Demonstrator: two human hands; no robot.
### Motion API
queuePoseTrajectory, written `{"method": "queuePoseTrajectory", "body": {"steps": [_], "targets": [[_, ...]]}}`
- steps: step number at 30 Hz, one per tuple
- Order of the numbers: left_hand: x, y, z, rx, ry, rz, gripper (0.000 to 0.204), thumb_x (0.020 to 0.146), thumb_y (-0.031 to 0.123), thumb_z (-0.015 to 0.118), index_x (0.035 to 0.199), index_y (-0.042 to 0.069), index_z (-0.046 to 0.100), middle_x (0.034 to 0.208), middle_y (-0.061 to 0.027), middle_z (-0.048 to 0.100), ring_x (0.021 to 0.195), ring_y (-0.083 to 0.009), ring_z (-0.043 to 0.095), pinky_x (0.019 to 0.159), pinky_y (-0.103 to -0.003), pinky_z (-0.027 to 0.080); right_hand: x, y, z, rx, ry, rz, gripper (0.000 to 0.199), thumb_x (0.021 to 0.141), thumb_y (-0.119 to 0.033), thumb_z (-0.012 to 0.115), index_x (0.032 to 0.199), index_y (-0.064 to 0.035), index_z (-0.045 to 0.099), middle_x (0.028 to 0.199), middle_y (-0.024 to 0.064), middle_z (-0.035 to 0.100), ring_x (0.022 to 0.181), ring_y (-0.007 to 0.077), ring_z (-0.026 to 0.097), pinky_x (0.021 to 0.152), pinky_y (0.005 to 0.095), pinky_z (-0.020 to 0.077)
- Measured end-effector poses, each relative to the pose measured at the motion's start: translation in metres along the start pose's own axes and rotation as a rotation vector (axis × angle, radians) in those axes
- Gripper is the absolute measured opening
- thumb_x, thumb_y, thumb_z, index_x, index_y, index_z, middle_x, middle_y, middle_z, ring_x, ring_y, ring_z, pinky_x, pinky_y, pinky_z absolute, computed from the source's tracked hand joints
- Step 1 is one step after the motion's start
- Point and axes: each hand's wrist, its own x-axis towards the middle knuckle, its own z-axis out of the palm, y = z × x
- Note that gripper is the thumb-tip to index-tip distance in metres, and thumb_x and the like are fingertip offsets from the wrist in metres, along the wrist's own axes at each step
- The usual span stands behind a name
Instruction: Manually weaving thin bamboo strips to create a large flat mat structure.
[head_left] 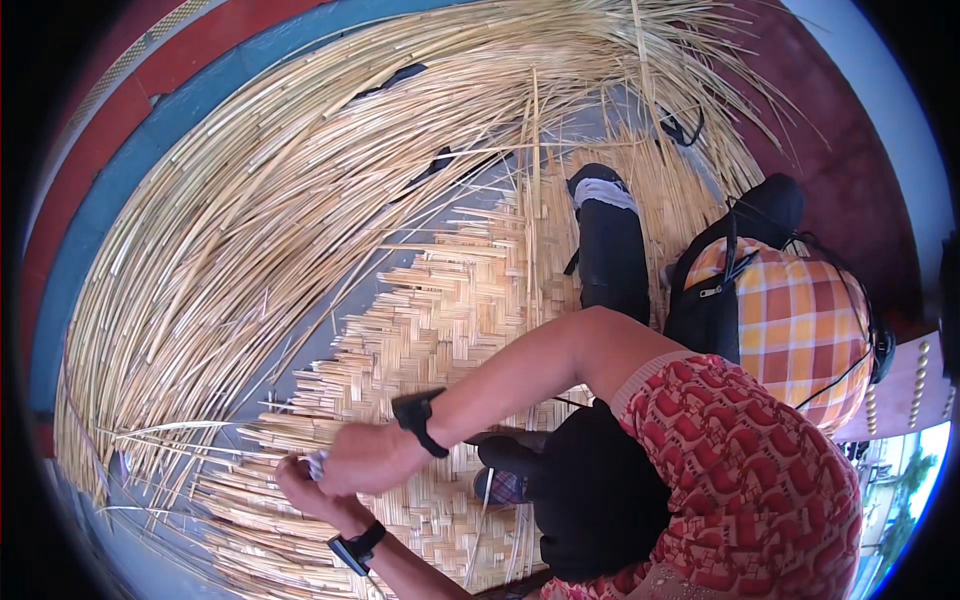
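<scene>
My two hands meet over the ragged left edge of a woven reed mat with a zigzag pattern. My left hand has its fingers curled and closed beside a small whitish patch; whatever they pinch is too small to make out. Right against it is my right hand, smeared by motion, with its fingers hidden. Loose ends of split reed stick out to the left of the hands. A black band sits on each of my wrists. My right arm, in a red patterned sleeve, reaches across the mat.
A thick spread of loose reeds curves along the mat's far and left sides, with dark cloth strips among them. Close on the right, another person in an orange plaid shirt crouches, a dark-clothed leg on the mat.
</scene>
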Motion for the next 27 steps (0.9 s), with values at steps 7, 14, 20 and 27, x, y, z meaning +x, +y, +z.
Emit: {"method": "queuePoseTrajectory", "body": {"steps": [7,14,20,27], "targets": [[-0.046,-0.007,-0.032,-0.594,-0.298,-0.412,0.058,0.107,0.036,0.033,0.155,0.007,0.019,0.161,-0.0153,0.017,0.149,-0.0250,0.017,0.116,-0.042,0.029,0.008,0.047,0.027,0.302,0.037,-0.005,0.013,0.090,-0.008,0.054,0.095,0.0012,0.061,0.082,0.0180,0.063,0.067,0.0342,0.061,0.064,0.0409,0.0500],[-0.076,0.045,-0.014,-0.644,0.157,-0.589,0.043,0.107,0.032,0.040,0.128,0.000,0.060,0.122,-0.0112,0.063,0.109,-0.0164,0.057,0.096,-0.030,0.043,0.002,0.023,0.031,0.683,-0.370,0.648,0.016,0.096,-0.014,0.054,0.098,-0.0021,0.065,0.082,0.0089,0.068,0.065,0.0141,0.068,0.049,0.0264,0.0519],[-0.105,0.011,-0.039,-0.649,0.523,-0.732,0.041,0.105,0.036,0.045,0.120,0.001,0.061,0.111,-0.0106,0.065,0.092,-0.0155,0.062,0.067,-0.026,0.053,0.000,0.036,0.051,0.486,-0.462,0.569,0.016,0.096,-0.016,0.058,0.095,-0.0026,0.066,0.081,0.0070,0.067,0.064,0.0123,0.067,0.050,0.0250,0.0497],[-0.093,-0.011,-0.051,-1.023,0.279,-0.891,0.027,0.095,0.013,0.065,0.119,0.000,0.061,0.092,-0.0060,0.063,0.078,-0.0126,0.062,0.067,-0.025,0.054,0.010,0.039,0.060,0.486,-0.445,0.444,0.015,0.095,-0.017,0.061,0.099,-0.0023,0.064,0.083,0.0064,0.066,0.071,0.0131,0.066,0.063,0.0277,0.0516]]}}
